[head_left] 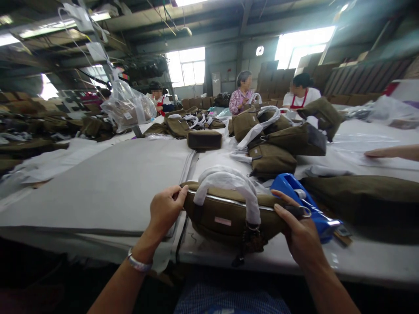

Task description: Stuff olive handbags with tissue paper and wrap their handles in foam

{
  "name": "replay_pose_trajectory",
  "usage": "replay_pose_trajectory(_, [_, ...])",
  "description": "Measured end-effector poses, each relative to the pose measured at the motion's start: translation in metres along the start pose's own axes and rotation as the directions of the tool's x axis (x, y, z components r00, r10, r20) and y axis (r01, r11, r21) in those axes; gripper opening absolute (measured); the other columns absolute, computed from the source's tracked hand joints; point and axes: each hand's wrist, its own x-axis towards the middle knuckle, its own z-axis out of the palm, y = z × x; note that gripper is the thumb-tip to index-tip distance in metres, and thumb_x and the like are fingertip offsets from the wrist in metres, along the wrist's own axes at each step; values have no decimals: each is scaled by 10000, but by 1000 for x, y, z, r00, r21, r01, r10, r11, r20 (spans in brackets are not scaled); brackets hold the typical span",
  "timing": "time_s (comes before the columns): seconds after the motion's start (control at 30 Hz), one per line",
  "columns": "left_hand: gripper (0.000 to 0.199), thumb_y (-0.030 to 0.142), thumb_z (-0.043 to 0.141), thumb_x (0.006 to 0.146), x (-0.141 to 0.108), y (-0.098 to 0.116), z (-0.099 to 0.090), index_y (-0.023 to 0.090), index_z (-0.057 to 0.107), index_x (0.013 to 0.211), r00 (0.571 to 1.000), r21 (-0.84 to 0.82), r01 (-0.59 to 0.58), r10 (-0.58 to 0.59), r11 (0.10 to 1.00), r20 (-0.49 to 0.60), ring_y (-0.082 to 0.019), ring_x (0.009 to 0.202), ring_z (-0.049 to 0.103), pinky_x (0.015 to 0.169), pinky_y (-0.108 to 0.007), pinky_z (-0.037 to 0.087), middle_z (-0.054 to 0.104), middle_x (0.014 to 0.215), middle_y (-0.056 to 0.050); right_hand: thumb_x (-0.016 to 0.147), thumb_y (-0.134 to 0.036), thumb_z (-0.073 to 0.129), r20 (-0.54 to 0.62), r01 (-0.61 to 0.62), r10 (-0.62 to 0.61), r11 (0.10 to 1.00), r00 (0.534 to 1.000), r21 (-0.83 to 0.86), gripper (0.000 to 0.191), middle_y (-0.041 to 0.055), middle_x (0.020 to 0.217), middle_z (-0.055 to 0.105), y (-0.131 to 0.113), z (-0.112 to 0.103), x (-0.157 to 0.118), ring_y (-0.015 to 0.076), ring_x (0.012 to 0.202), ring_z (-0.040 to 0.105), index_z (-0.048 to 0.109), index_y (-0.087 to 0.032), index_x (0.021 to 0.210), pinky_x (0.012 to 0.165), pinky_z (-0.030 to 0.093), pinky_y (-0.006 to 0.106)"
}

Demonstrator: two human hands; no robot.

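An olive-brown handbag (pixel 209 209) is held between my two hands at the table's front edge. Its silver zip runs along the top, and its handles (pixel 225 174) are wrapped in white paper. A small pinkish label sits on its front, and a dark charm hangs from a handle ring. My left hand (pixel 166 209) pinches the bag's left top corner, thumb in front. At the opposite end, my right hand (pixel 299 226) grips the right corner, close to a zip end with a metal ring. Just behind that hand lies a blue tape dispenser (pixel 310 205).
Several similar handbags (pixel 271 159) with wrapped handles are heaped further back. White sheets (pixel 108 183) are stacked on the left. A larger olive bag (pixel 366 205) lies at right, and another person's hand (pixel 382 152) rests on clear plastic. Several people sit or stand behind the heap.
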Motion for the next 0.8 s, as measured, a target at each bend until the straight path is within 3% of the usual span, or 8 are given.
replay_pose_trajectory(0.17, [448,544,613,809,15,-18,-7,195,496,554,990,-204,65,-38,977,135,-128,580,394,579,-264,308,411,570,36,694,-451,826,-53,-86,85,996,995,-18,509,99,1046,746,-6,-13,6,286,855,709,746,-214,1137,625,586,336])
replay_pose_trajectory(0.33, [445,541,624,852,10,-29,-1,189,532,596,988,-339,107,-62,935,141,-116,541,332,538,-252,319,346,547,56,750,-516,815,-40,-49,48,999,998,-15,537,24,863,691,-9,-10,13,140,655,594,713,-245,1202,476,440,199])
replay_pose_trajectory(0.4, [392,548,615,885,2,-35,5,181,616,747,994,-387,95,-63,917,93,-123,593,409,588,-233,381,426,605,47,823,-554,754,-17,-6,7,996,1000,90,603,14,897,688,1,-12,10,133,674,604,623,-289,1348,540,483,210])
replay_pose_trajectory(0.47, [412,562,653,878,-9,-44,16,197,646,1067,998,-487,54,-56,872,10,-148,798,566,736,-229,473,624,891,-13,861,-586,704,-28,50,-46,985,999,166,691,42,1079,702,21,-16,4,185,876,680,499,-324,1466,741,565,283])
replay_pose_trajectory(0.57, [925,615,759,788,-29,-60,40,331,295,1537,999,-678,16,-37,735,-16,-243,1305,534,1003,-307,493,436,1546,-102,753,-608,791,12,79,-80,996,997,49,876,116,1388,614,60,-22,-6,309,1255,605,454,-285,1494,1027,512,436])
replay_pose_trajectory(0.63, [1139,723,763,715,-38,-65,56,311,168,1595,995,-697,78,-8,713,102,-310,1412,461,1087,-378,465,387,1597,-143,659,-578,863,116,74,-64,993,991,-89,925,151,1421,598,79,-23,-9,367,1332,542,511,-230,1441,1110,440,513])
replay_pose_trajectory(0.73, [1130,885,647,661,-44,-60,68,151,416,1489,970,-594,153,-5,790,243,-391,1381,487,1146,-460,419,568,1430,-210,659,-558,862,193,140,-96,964,976,-225,789,155,1304,676,79,-16,-4,392,1258,585,608,-190,1309,1097,430,556])
replay_pose_trajectory(0.8, [1057,904,589,691,-43,-50,70,125,513,1400,976,-548,146,-30,824,214,-408,1389,473,1173,-488,385,600,1388,-209,705,-579,824,172,198,-160,951,972,-237,710,143,1248,705,66,-9,5,377,1193,623,633,-192,1270,1054,469,526])
